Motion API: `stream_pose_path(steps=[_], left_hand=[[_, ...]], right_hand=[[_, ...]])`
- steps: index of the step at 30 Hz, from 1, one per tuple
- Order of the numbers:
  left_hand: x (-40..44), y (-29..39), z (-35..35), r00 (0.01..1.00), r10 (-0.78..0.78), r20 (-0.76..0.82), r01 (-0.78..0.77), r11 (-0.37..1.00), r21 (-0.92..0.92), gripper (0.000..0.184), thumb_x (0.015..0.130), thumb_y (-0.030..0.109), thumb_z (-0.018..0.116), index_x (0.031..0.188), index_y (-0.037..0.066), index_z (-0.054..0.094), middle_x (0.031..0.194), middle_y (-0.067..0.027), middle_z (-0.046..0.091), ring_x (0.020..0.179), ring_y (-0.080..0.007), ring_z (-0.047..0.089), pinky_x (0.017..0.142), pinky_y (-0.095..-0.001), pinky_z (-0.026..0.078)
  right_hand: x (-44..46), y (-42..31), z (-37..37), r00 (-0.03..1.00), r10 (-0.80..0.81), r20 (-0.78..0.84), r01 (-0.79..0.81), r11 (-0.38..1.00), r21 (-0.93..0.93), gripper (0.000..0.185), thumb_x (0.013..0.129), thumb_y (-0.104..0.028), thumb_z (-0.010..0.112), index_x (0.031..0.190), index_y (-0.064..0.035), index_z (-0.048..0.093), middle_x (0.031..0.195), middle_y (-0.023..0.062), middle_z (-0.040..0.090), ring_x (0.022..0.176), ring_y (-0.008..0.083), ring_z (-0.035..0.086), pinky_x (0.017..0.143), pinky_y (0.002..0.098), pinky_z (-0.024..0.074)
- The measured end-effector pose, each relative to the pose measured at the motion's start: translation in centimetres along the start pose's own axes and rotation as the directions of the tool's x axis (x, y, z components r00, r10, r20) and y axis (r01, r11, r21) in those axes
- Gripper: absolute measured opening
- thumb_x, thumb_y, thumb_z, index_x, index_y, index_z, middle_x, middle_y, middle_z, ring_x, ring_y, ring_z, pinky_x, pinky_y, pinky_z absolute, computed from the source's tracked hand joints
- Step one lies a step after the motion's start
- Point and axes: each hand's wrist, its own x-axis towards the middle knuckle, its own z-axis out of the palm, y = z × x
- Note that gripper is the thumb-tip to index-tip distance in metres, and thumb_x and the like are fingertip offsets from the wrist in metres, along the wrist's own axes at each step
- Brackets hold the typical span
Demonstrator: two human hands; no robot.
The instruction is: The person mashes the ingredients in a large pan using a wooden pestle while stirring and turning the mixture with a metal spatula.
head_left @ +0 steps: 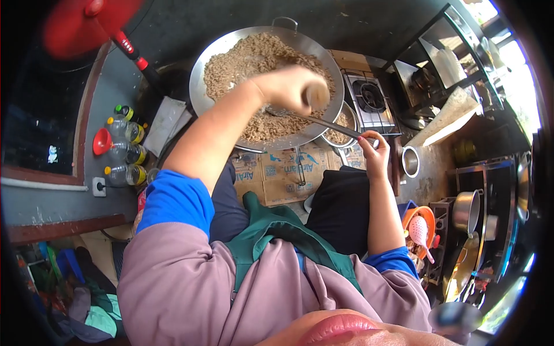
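A wide metal wok [199, 86] is filled with crumbly brown food [262, 52], and a few white patches show on it. Over the food, my left hand [288, 86] is closed around a small round container [318, 96]; motion blurs both, and the contents cannot be made out. My right hand [375, 151], at the wok's lower right, grips the end of a long-handled metal spatula [334, 126]. The spatula's head lies partly buried in the food below my left hand. Beside the wok's lower right rim, a pot [353, 118] holds more brown crumbs.
A gas stove [369, 98] stands right of the wok. Printed cardboard [277, 179] lies below it. Several bottles [135, 153] and a red funnel [102, 141] line the left wall, near a red fan [86, 29]. Metal pots [466, 210] and an orange basket [412, 213] are at right.
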Motion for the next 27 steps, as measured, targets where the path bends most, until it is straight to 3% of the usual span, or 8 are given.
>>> stream_pose_path(steps=[4,7,9,12,15,18,20,27], left_hand=[[-0.1,4.2,6.8,0.905,-0.137,0.402,0.029,0.964,0.263,0.046,0.063,0.013,0.074,0.108,0.011,0.065,0.105,-0.0131,0.067,0.099,-0.0336,0.064,0.084,-0.0417,0.053],[-0.5,6.9,8.7,0.836,-0.123,0.535,-0.013,0.970,0.242,0.053,0.067,0.016,0.075,0.118,0.009,0.062,0.109,-0.0098,0.067,0.103,-0.0296,0.063,0.087,-0.0430,0.052],[0.0,9.2,6.6,0.818,0.087,0.569,-0.090,0.996,-0.023,0.044,0.070,0.015,0.075,0.112,0.010,0.065,0.100,-0.0102,0.069,0.094,-0.0265,0.067,0.081,-0.0403,0.052],[-0.8,14.3,3.0,0.817,0.467,0.339,-0.278,0.833,-0.478,0.036,0.075,0.017,0.075,0.109,0.009,0.066,0.096,-0.0099,0.070,0.087,-0.0220,0.068,0.077,-0.0374,0.052],[-2.7,18.3,-1.3,0.776,0.611,0.159,-0.419,0.686,-0.595,0.036,0.075,0.017,0.074,0.109,0.009,0.066,0.097,-0.0101,0.069,0.088,-0.0223,0.068,0.077,-0.0380,0.052],[-4.8,20.2,-5.9,0.815,0.578,0.038,-0.497,0.733,-0.465,0.036,0.075,0.018,0.074,0.109,0.009,0.065,0.098,-0.0102,0.069,0.088,-0.0225,0.067,0.078,-0.0386,0.052],[-6.1,20.4,-8.8,0.884,0.462,-0.075,-0.463,0.837,-0.292,0.036,0.075,0.018,0.074,0.109,0.009,0.065,0.098,-0.0103,0.069,0.089,-0.0227,0.067,0.078,-0.0391,0.051],[-7.8,18.8,-15.1,0.915,0.144,-0.378,-0.062,0.974,0.219,0.036,0.076,0.019,0.074,0.110,0.008,0.065,0.100,-0.0106,0.068,0.090,-0.0234,0.067,0.078,-0.0405,0.051]], right_hand=[[-0.1,0.1,0.1,1.000,-0.011,-0.002,0.011,1.000,0.024,0.011,0.081,-0.003,0.075,0.089,0.0005,0.068,0.082,0.0006,0.064,0.076,0.0063,0.056,0.071,0.0204,0.0440],[-0.1,0.3,0.1,1.000,-0.018,0.018,0.017,0.999,0.042,0.011,0.081,-0.003,0.075,0.089,0.0009,0.069,0.083,0.0005,0.065,0.076,0.0063,0.056,0.070,0.0204,0.0442],[-0.1,0.6,0.2,1.000,-0.022,0.013,0.022,0.999,0.028,0.011,0.081,-0.003,0.075,0.089,0.0007,0.069,0.082,0.0003,0.065,0.076,0.0062,0.056,0.070,0.0203,0.0441],[-0.3,0.6,0.0,0.999,-0.031,0.027,0.030,0.999,0.014,0.010,0.081,-0.003,0.074,0.090,-0.0003,0.069,0.082,-0.0004,0.065,0.075,0.0062,0.055,0.069,0.0206,0.0438],[-0.6,0.5,-0.2,0.999,0.014,0.040,-0.014,1.000,0.010,0.010,0.082,-0.005,0.074,0.090,-0.0020,0.070,0.082,-0.0008,0.065,0.075,0.0061,0.055,0.069,0.0205,0.0436],[-0.3,1.8,-0.3,0.994,-0.100,0.033,0.103,0.991,-0.082,0.014,0.078,-0.009,0.076,0.090,-0.0025,0.071,0.081,-0.0011,0.064,0.072,0.0050,0.054,0.065,0.0210,0.0427],[-0.4,0.7,-0.6,0.998,0.020,0.061,-0.008,0.983,-0.183,0.015,0.078,-0.009,0.076,0.090,-0.0024,0.071,0.083,0.0001,0.066,0.072,0.0053,0.055,0.065,0.0210,0.0429],[-0.4,0.1,0.1,0.997,0.021,0.077,-0.020,1.000,-0.018,0.014,0.081,-0.007,0.074,0.091,0.0010,0.070,0.085,0.0013,0.067,0.078,0.0067,0.057,0.072,0.0217,0.0441]])
